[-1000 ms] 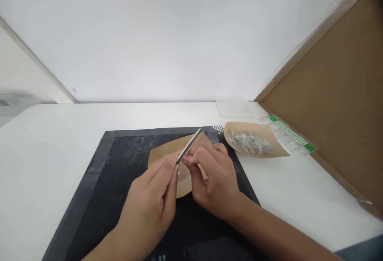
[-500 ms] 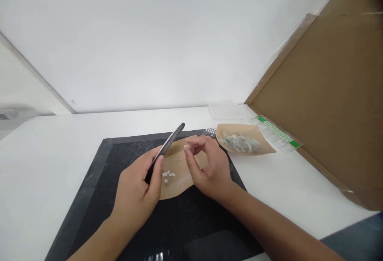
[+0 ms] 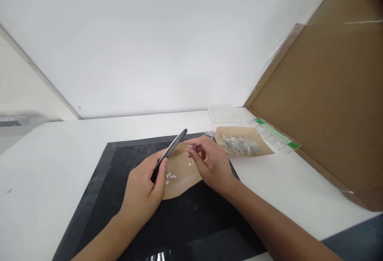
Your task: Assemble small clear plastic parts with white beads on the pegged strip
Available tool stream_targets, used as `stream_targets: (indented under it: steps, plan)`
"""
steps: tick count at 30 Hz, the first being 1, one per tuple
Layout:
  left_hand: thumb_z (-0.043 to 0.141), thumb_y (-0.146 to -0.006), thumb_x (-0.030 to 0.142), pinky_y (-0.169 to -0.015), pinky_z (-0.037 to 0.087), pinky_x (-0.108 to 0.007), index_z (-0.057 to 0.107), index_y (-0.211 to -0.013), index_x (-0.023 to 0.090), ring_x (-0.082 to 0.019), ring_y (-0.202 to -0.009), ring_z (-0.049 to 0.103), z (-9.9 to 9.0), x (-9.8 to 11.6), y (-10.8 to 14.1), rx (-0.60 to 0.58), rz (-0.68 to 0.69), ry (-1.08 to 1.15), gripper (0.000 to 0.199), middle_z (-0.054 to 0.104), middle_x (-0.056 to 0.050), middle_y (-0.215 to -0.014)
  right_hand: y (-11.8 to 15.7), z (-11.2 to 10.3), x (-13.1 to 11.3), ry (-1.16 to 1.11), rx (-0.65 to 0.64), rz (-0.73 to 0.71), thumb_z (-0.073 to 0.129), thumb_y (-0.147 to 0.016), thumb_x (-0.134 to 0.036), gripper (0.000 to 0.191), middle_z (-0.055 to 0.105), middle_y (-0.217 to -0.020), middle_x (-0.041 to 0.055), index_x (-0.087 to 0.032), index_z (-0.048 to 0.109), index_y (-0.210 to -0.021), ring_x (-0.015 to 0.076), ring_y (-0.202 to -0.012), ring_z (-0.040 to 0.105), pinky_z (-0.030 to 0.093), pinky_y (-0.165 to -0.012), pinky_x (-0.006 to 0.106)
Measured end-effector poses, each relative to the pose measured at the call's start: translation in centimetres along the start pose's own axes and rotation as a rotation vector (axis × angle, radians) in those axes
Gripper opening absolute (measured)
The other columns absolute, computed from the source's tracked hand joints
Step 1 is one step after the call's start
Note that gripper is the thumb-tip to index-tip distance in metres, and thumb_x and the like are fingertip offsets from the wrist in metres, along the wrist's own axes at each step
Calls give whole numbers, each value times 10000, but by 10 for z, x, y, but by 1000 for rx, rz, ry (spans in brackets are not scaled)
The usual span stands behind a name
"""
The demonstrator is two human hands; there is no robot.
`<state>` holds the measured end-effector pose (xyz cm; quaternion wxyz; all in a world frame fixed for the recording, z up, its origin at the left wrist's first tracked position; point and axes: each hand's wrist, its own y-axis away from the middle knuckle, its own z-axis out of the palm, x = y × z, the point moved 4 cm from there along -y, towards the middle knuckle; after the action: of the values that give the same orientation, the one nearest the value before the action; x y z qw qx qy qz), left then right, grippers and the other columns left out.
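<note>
My left hand (image 3: 146, 185) is closed round a slim black nail file (image 3: 170, 148) with a pale edge, which slants up to the right. Its rounded end is free. Facing it, my right hand (image 3: 211, 159) pinches a small whitish piece (image 3: 190, 146) between thumb and fingertips, mostly covered by the fingers. The piece and the file are apart. Below both hands lies a sheet of brown paper (image 3: 182, 185), its edges partly behind the hands. Several small white bits (image 3: 171, 176) are scattered on it, and another white bit (image 3: 189, 164) sits closer to my right hand.
A dark mat (image 3: 191, 221) lies under the paper on the white table (image 3: 68, 153). To the right, a second brown paper (image 3: 263, 147) bears a heap of translucent slivers (image 3: 239, 144). Behind are a clear tray (image 3: 226, 113) and a green-marked clear case (image 3: 278, 135), beside a cardboard panel (image 3: 329, 105).
The view has shifted slightly. A white bit now shows on the paper below my right fingertips. Both hands keep their grips, and the right fingers have closed up a little.
</note>
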<state>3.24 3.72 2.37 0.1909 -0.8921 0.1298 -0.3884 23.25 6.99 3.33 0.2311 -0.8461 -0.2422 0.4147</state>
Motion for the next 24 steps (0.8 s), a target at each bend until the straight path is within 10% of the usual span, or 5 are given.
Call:
stream_targets:
  steps: [24]
  plan:
    - [515, -1056, 311, -909, 569, -291, 743, -1234, 185, -214, -967, 763, 5, -1, -1, 165, 90, -15, 315, 808, -54, -1085, -4, -12, 19, -106, 56, 20, 823, -914, -359, 256, 700, -885, 7, -242, 738, -1125, 154, -754, 634, 535, -744, 310]
